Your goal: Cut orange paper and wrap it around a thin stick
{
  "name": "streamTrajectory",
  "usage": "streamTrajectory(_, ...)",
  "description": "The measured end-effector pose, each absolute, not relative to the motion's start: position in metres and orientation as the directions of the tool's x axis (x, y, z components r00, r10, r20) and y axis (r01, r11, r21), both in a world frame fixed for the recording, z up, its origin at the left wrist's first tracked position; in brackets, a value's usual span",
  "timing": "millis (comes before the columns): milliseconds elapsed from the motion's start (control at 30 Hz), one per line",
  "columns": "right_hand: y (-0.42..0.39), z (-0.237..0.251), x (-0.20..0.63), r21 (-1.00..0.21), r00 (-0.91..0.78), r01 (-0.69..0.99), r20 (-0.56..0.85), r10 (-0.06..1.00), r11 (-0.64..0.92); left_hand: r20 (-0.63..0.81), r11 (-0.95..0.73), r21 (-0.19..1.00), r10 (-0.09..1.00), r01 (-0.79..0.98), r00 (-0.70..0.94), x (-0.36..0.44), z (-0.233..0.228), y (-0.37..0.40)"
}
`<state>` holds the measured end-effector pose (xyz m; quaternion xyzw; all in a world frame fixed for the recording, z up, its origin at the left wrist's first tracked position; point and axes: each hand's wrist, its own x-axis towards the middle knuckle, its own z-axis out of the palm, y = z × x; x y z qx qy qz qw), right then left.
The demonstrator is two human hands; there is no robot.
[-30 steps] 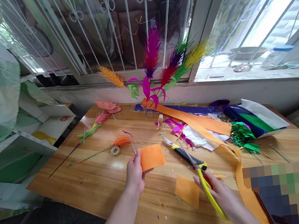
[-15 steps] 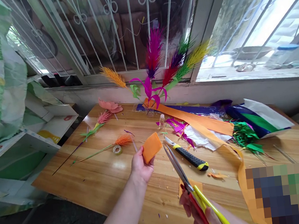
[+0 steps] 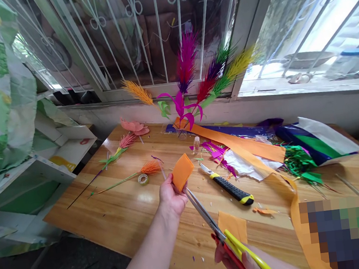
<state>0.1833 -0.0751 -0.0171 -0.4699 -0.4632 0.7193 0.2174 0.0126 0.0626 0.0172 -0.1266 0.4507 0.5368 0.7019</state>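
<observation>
Nearest, the right hand (image 3: 224, 261) grips the scissors (image 3: 216, 229), 1 handle red and 1 yellow, its fingers wrapped around the handles; the narrow metal blades point up toward the left hand. Just beyond them, a flat orange square (image 3: 233, 224) lies on the desk (image 3: 111, 215), partly covered by the right hand and the handles. The left hand (image 3: 173, 197) pinches an orange piece (image 3: 183, 171) by its lower left side and holds it above the desk: plain, matte, bright orange, roughly rectangular, tilted, with straight sides. The scissor tips reach its lower edge; whether they touch it I cannot tell. Farther off lie a black-and-yellow cutter (image 3: 233, 189), a tape roll (image 3: 143, 179) and an orange feathery flower (image 3: 150, 168), then a small bottle (image 3: 196, 144).
</observation>
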Motion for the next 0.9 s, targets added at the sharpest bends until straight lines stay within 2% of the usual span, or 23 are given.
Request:
streamTrajectory(233, -0.074, -0.003, 0.186, -0.84, -0.457, 0.127, -0.522, 0.72, -0.528, -0.768, 0.409, 0.289, 0.639, -0.866, 0.046, 0.012, 0.022, 0.061)
streamTrajectory(633, -0.065, 0.012, 0.19, -0.875, -0.496, -0.028, -0.407, 0.767, -0.482, -0.722, 0.403, 0.3, 0.689, -0.864, 0.071, 0.015, 0.021, 0.058)
streamTrajectory(900, -0.059, 0.01, 0.188, -0.886, -0.487, -0.124, -0.338, 0.805, -0.447, -0.684, 0.371, 0.361, 0.729, -0.856, 0.028, 0.015, 0.023, 0.056)
